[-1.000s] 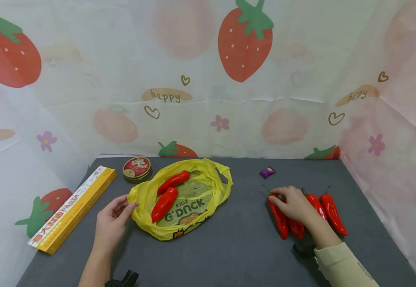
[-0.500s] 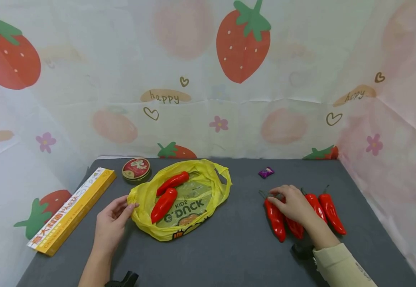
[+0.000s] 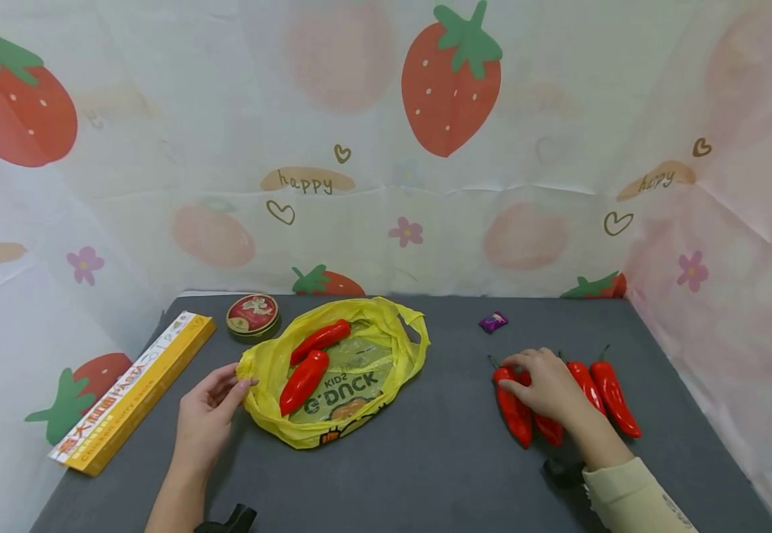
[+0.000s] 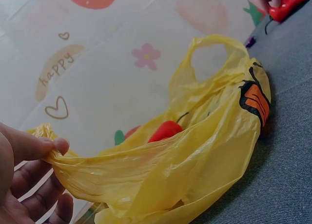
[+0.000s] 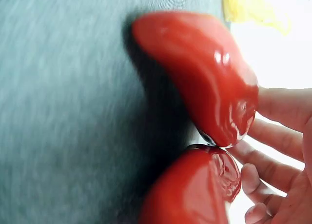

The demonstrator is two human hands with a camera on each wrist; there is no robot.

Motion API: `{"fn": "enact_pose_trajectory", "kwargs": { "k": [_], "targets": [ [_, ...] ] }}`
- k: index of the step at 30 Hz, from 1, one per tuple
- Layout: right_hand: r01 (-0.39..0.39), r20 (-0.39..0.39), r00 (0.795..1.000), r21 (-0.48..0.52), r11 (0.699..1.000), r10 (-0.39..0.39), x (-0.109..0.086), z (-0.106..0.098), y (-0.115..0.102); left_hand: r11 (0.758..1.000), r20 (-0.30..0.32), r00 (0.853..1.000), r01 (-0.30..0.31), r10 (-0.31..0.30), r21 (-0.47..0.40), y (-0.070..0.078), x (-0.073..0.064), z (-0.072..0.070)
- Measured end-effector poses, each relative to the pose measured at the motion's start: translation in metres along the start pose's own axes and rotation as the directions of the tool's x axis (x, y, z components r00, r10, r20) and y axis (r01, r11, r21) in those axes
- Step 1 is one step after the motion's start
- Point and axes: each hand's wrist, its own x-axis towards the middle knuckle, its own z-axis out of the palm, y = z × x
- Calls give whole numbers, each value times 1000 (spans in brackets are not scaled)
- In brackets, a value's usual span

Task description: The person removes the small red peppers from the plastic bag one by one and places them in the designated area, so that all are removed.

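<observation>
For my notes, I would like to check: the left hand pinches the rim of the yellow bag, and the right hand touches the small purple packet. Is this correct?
Not quite: the right hand touches a red pepper; the small purple packet lies apart from that hand. The head view shows this. The left hand does pinch the rim of the yellow bag.

A yellow bag (image 3: 359, 370) lies wide open with two shiny red peppers (image 3: 304, 382) inside. Four other peppers (image 3: 615, 400) lie right of it on the counter (image 3: 425, 466).
</observation>
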Motion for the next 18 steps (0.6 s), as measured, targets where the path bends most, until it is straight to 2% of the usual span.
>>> {"fn": "enact_pose_trajectory", "kwargs": {
  "k": [9, 18],
  "targets": [
    [2, -5, 1000, -6, 1000, -2, -4, -2, 2, 1000, 8, 1000, -2, 2, -1, 1, 0, 0],
    [-43, 18, 999, 33, 999, 43, -5, -5, 6, 1000, 11, 1000, -4, 4, -1, 0, 0, 0]
  ]
}}
